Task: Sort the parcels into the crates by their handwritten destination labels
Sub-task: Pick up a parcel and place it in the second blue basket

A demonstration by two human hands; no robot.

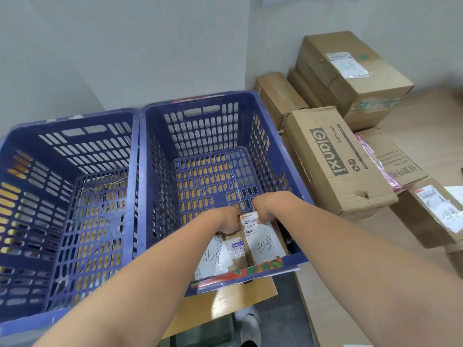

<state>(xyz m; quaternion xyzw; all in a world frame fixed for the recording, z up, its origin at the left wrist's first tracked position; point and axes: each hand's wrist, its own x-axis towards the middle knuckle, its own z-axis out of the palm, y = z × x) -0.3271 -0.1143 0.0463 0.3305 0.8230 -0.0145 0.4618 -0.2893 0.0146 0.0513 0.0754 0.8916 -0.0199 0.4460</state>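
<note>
Two blue slotted plastic crates stand side by side: the left crate (67,196) holds no parcels, while the right crate (213,156) holds two brown cardboard parcels at its near edge. Left hand (229,220) and right hand (263,209) are both clamped on the right-hand parcel (265,242); the other parcel (220,256) touches it. Six cardboard boxes (335,159) sit on the floor, right.

Both crates (75,221) (213,146) are blue perforated plastic, scuffed and dull. The boxes (335,161) on the right are matt brown cardboard, creased and torn in places. Their labels (347,63) are white paper under glossy film.
</note>
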